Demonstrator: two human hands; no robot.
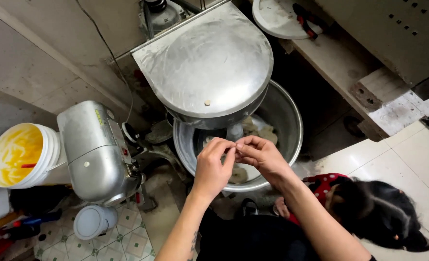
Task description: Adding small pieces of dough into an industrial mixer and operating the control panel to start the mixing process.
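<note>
Hands meet over the near rim of the steel mixing bowl (291, 121): my left hand (213, 166) and right hand (260, 157) are fingertip to fingertip, pinched together on something too small to make out, maybe a scrap of dough, I cannot tell. Inside the bowl, lumps of pale dough (260, 129) lie against the far wall, partly hidden by my fingers and by the mixer's domed steel head (209, 63), which overhangs the bowl's back half and blocks sight of the hook. Left of the bowl stands a second, smaller steel machine (96, 154), and beyond it a white bucket (18, 154) with a yellow-smeared inside. A round white lid (91, 221) lies on the patterned tile floor below that machine. Behind the bowl to the right, a white plate (277, 19) with red-handled pliers (306, 19) sits on a ledge, cut off by the top edge. Right of the bowl and close to my right forearm, a person with dark hair (378, 212) in a red top crouches; only the top of the head shows.
</note>
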